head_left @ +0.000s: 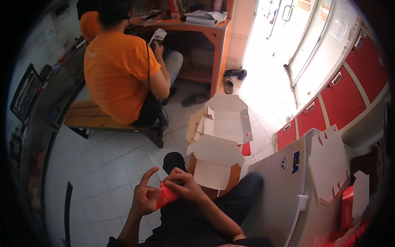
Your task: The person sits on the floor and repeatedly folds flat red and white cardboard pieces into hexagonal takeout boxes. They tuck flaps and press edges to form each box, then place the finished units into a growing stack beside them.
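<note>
Above my lap I hold a small red piece of folded card between both hands. My left hand grips its left end between thumb and curled fingers, with the index finger raised. At the upper edge, my right hand pinches it with thumb and fingertips. What lies under the fingers is hidden. Just beyond my knees is an opened carton, white inside and brown outside, its lid up. Another opened white carton sits right behind it, with folded flaps inside.
At the upper left a person in an orange shirt sits on a wooden bench, holding a dark object. Close on my right stands a grey fridge with flat white cartons on top. Red drawers line the right wall. Slippers lie near the bright doorway.
</note>
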Available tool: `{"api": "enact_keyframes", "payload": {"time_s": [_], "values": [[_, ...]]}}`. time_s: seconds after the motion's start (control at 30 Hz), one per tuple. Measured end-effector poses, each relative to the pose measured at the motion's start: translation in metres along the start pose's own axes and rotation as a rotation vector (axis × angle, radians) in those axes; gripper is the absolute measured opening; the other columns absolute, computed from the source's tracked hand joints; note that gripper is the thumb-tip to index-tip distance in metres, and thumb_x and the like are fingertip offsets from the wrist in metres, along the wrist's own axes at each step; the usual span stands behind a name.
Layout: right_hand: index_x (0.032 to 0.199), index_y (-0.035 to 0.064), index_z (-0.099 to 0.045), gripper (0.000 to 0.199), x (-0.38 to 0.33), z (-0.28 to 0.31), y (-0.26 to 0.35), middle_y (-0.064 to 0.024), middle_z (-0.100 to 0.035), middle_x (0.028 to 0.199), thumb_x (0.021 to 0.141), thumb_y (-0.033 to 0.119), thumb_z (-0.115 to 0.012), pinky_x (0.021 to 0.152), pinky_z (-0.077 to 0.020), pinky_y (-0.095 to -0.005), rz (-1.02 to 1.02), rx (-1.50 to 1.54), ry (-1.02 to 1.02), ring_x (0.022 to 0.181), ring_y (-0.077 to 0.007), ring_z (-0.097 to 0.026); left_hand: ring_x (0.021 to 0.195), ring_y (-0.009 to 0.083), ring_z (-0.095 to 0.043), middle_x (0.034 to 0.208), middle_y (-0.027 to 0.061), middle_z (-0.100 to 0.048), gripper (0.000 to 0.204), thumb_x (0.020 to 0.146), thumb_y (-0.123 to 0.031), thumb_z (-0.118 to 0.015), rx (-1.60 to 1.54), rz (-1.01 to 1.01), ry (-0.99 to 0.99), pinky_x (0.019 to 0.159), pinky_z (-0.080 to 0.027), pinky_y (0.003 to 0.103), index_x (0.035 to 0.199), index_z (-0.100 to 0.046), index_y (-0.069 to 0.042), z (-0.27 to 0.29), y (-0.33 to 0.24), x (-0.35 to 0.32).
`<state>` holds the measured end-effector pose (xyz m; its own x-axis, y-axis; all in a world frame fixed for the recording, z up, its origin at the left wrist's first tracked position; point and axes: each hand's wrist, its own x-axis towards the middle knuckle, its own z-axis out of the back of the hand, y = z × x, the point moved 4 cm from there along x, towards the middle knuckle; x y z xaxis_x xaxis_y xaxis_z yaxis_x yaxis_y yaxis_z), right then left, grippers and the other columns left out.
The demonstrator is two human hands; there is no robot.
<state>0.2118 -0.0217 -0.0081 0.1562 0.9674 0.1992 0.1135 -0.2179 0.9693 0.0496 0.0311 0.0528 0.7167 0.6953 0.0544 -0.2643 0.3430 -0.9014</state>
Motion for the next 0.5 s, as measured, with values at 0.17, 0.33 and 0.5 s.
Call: {"api": "enact_keyframes", "payload": {"time_s": [0.17,0.33,0.5], "values": [[0.097,0.0025,-0.072,0.01,0.005,0.0,0.018,-0.0045,-0.053,0.085,0.088,0.007,-0.069,0.062,-0.0432,-0.025,0.027,0.072,-0.091,0.077,-0.0112,-0.054,0.045,0.0118,-0.056,0.051,0.0061,-0.059,0.064,0.085,-0.003,-0.058,0.086,-0.022,0.005,0.054,-0.041,0.023,0.145,-0.037,-0.003,0.003,-0.016,0.01],[0.094,0.0035,-0.073,0.009,0.01,0.004,0.031,-0.0033,-0.053,0.078,0.086,0.006,-0.07,0.061,-0.0426,-0.0255,0.084,-0.18,-0.081,0.068,-0.0117,-0.054,0.044,0.0135,-0.056,0.05,0.0053,-0.058,0.064,0.086,-0.004,-0.057,0.123,-0.008,0.008,0.054,-0.041,0.024,0.147,-0.037,-0.007,0.002,-0.026,0.016],[0.094,0.0046,-0.073,0.009,0.011,0.004,0.041,-0.0043,-0.056,0.08,0.086,0.004,-0.069,0.06,-0.0435,-0.0274,0.111,-0.246,-0.007,0.068,-0.0134,-0.055,0.045,0.0131,-0.056,0.05,0.0058,-0.058,0.063,0.087,-0.003,-0.057,0.102,-0.007,0.0,0.054,-0.041,0.024,0.147,-0.037,-0.008,0.004,-0.017,0.018]]}}
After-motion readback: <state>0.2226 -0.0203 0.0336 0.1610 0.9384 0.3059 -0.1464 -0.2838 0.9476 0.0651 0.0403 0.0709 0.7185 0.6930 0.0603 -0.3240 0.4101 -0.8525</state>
